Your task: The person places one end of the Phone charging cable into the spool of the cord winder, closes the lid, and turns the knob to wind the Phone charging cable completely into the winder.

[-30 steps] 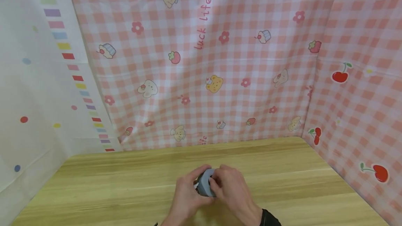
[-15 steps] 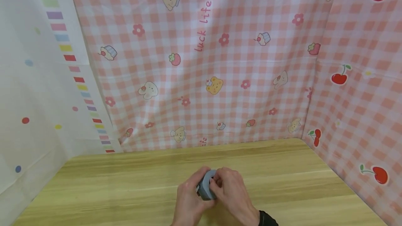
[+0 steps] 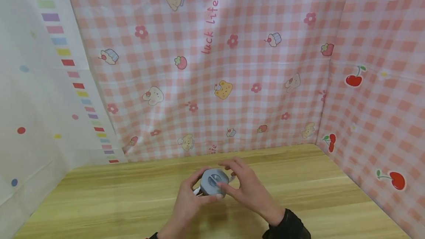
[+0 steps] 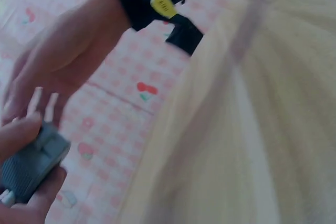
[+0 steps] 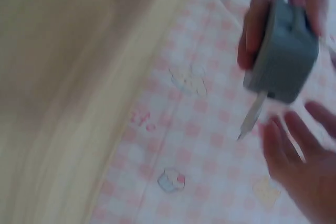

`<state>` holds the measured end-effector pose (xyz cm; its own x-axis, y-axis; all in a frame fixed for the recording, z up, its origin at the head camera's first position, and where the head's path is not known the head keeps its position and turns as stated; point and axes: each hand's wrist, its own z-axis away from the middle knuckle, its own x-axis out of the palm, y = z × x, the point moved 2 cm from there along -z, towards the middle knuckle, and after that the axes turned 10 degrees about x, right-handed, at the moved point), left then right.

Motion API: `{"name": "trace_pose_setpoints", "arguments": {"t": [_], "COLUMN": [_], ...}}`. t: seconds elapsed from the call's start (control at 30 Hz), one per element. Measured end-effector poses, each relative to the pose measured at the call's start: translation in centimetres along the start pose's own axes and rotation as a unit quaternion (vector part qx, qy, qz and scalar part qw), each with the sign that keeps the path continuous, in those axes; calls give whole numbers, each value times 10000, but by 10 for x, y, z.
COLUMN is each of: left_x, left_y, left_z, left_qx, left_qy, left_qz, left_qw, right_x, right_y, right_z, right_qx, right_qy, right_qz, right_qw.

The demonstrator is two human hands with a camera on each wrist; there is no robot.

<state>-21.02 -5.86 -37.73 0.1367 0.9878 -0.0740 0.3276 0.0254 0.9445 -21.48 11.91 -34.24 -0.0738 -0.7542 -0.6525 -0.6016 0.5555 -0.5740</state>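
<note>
My left hand (image 3: pixel 187 196) holds a grey many-sided case (image 3: pixel 206 188) upright above the table, thumb along its lower edge and fingers behind it. A round knob (image 3: pixel 214 180) with a bar across it faces me. A white strip (image 3: pixel 197 191) sticks out on the left; another white piece (image 3: pixel 232 177) shows on the right. My right hand (image 3: pixel 249 187) is beside the case, fingers spread, its thumb in front of the knob side; whether the thumb touches cannot be told. In the right wrist view a thin white end (image 5: pixel 253 116) leaves the case (image 5: pixel 289 51) near my right fingertips.
The wood-grain table (image 3: pixel 116 194) lies beneath both hands. Behind it hangs a pink checked cloth (image 3: pixel 199 121), with a white dotted cloth (image 3: pixel 43 102) at left and a cherry-print cloth (image 3: pixel 372 113) at right. My right wrist wears a black cuff (image 3: pixel 289 226).
My right fingers have come off the knob and spread, the hand shifting slightly right and up. The case has turned so its knob face shows more fully, and a white piece shows on the right.
</note>
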Motion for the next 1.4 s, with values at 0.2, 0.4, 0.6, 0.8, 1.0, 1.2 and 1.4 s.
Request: {"name": "trace_pose_setpoints", "arguments": {"t": [0.2,0.4,0.6,0.8,1.0,1.2,1.4], "left_x": [-6,-9,-12,-23,-25,-19,-16], "left_y": [-4,-7,-8,-11,-22,-27,-29], "left_z": [-1,-1,-3,-9,-9,-4,-4], "left_qx": [-54,-20,22,172,701,768,632], "left_qy": [-782,-924,-1029,-1820,-2140,-2104,-2239], "left_qz": [373,593,367,-353,-1775,-2893,-3055], "left_qw": [9962,9940,9940,9825,9580,9307,9233], "right_x": [-8,-11,-3,6,19,30,32], "right_y": [7,14,19,26,31,37,39], "right_z": [-4,-4,-4,-4,1,8,7], "right_qx": [-496,-407,-446,-122,232,478,688], "right_qy": [-1259,-1602,-1385,-1507,-1823,-2047,-2302], "right_qz": [-252,-125,-211,-159,110,577,718], "right_qw": [9905,9862,9891,9884,9829,9759,9680]}}
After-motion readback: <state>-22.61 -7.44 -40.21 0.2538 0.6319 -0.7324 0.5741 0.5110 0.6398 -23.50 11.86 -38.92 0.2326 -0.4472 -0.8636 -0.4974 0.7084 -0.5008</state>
